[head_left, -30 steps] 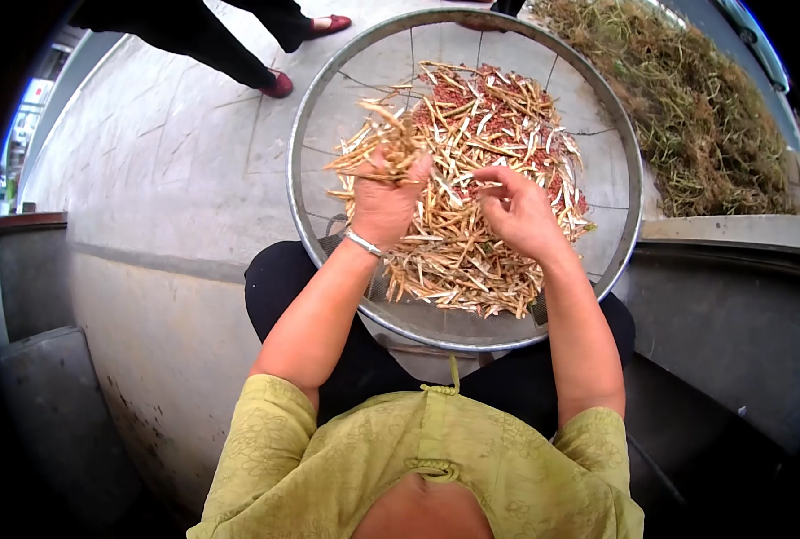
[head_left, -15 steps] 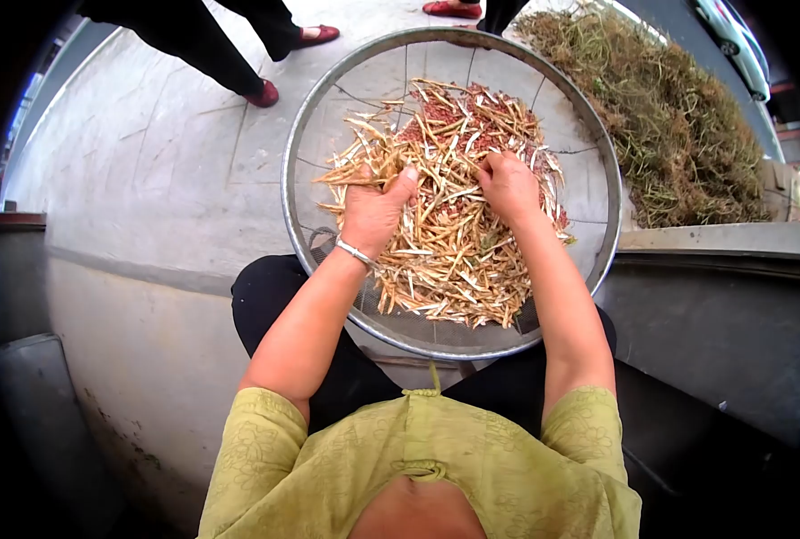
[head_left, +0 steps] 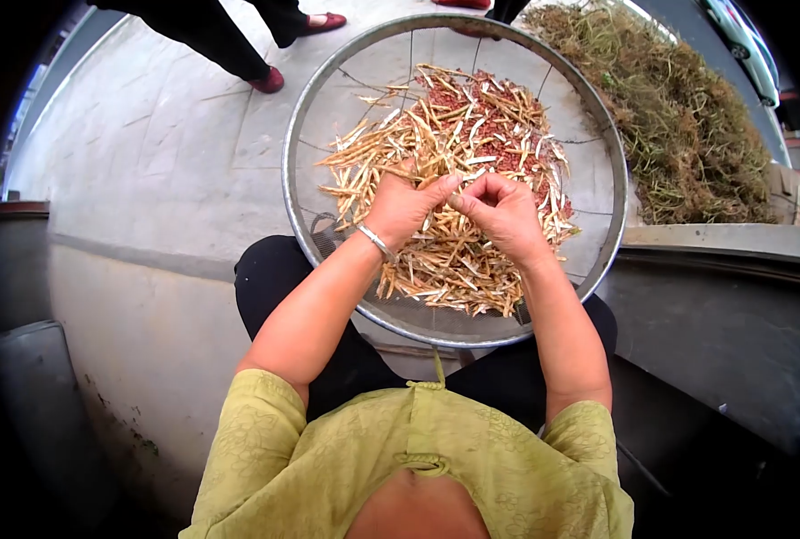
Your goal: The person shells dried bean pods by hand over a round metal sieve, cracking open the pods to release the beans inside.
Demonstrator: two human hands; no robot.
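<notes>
A wide round sieve (head_left: 294,180) with a metal rim and mesh bottom rests across my lap. Dry tan bean pods (head_left: 458,278) lie heaped in it, many split open, with small red beans (head_left: 506,153) among them at the far right. My left hand (head_left: 404,205), a silver bangle on its wrist, is closed around a small bunch of pods over the heap. Its thumb meets the fingertips of my right hand (head_left: 505,218), which pinch at a bean pod mostly hidden by the fingers.
A large pile of dried bean plants (head_left: 674,117) lies on the pavement to the right, behind a low ledge (head_left: 696,236). At the far left, a person in black trousers and red shoes (head_left: 270,81) stands close by. Other red shoes show past the sieve. A car (head_left: 746,45) is at upper right.
Both hands have come together over the heap's middle: the left moved right, the right moved slightly down and left. Thumb and fingertips now meet. The sieve sits slightly higher in view.
</notes>
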